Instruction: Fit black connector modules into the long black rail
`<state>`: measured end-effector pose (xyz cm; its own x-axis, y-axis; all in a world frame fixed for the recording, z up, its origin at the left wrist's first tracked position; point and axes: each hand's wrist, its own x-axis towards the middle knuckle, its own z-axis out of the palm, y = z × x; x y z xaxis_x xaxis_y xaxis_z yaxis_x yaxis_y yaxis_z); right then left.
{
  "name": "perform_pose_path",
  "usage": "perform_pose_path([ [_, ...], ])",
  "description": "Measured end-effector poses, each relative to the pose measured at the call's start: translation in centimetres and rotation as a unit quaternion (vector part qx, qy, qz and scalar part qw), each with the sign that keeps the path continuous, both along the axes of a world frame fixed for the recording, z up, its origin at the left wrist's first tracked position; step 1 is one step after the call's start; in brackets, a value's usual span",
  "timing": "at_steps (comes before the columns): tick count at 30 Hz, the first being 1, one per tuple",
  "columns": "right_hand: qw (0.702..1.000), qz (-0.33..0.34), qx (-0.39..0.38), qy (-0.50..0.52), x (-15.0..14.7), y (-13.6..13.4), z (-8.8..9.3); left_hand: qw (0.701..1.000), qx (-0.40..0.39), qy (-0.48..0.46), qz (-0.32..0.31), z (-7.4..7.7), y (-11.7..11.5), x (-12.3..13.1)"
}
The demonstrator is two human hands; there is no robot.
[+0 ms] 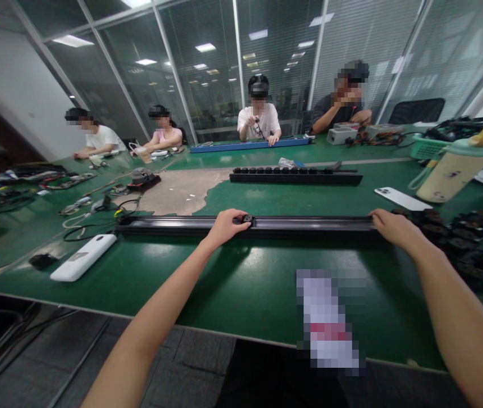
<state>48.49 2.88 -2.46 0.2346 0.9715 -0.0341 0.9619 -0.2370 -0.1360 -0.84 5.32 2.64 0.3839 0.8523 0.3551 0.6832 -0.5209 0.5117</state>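
A long black power-strip rail [309,224] lies across the green table [241,283] in front of me. My left hand [225,225] rests on its middle, fingers pinching a small black socket module [247,219] against the rail. My right hand [392,225] grips the rail's right end. A heap of loose black socket modules [466,241] lies just right of that hand.
A second black rail [295,177] with fitted sockets lies farther back. A white power bank [83,256] sits at the left, a white phone [402,199] and a beige jug [457,168] at the right. Several people sit along the far side.
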Motion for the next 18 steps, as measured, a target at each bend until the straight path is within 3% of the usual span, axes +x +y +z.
perform_pose_path([
  [18,1.000,-0.010,0.011,0.010,-0.80,-0.60,0.82,1.000,0.023,0.010,-0.011,-0.39,0.17,0.82],
])
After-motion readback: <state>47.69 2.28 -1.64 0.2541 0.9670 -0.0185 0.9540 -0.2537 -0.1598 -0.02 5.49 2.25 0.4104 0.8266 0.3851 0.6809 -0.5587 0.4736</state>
